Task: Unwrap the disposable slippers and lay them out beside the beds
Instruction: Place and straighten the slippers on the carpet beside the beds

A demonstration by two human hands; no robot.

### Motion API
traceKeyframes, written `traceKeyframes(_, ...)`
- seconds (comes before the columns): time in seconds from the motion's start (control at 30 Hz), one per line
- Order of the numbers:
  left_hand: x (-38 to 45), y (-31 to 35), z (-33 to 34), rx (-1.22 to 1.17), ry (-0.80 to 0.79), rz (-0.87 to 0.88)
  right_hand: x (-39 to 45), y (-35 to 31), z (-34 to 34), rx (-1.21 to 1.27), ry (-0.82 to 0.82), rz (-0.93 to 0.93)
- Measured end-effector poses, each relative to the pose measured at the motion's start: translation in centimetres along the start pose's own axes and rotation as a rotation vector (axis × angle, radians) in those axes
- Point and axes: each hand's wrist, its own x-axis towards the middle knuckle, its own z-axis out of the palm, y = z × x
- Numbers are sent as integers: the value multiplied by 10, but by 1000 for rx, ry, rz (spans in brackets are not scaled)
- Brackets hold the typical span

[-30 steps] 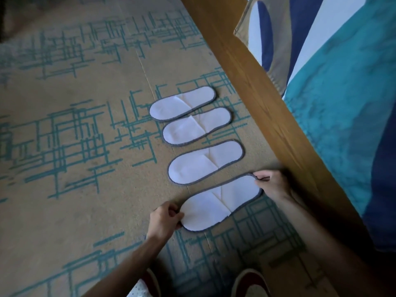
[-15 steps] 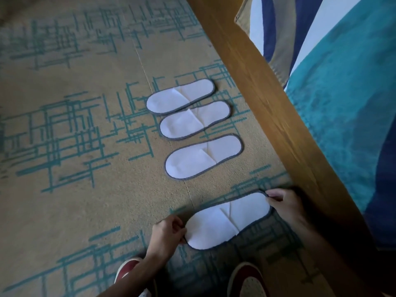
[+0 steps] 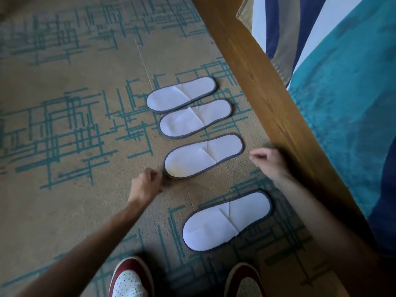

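Several flat white disposable slippers with grey trim lie in a row on the carpet beside the bed. The nearest slipper (image 3: 227, 220) lies apart from the others, close to my feet. Beyond it comes the third slipper (image 3: 203, 156), then a touching pair: the second slipper (image 3: 196, 118) and the farthest slipper (image 3: 181, 94). My left hand (image 3: 146, 184) hovers with curled fingers at the toe end of the third slipper, holding nothing. My right hand (image 3: 270, 162), blurred and loosely curled, hangs near that slipper's heel end, also with nothing in it.
A wooden bed frame (image 3: 263, 82) runs diagonally along the right, with a teal, navy and white bedspread (image 3: 342, 93) on top. Tan carpet (image 3: 75, 125) with teal line patterns covers the floor. My red and white shoes (image 3: 130, 277) stand at the bottom edge.
Both hands have let go of the nearest slipper, which now lies on the carpet, and have moved up to either end of the third slipper.
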Motion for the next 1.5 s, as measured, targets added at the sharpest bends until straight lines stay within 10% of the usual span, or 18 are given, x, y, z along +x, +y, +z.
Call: traceKeyframes(1.5, -15, -15, 26, 55, -135, 88, 9, 46, 16, -84, 35, 15)
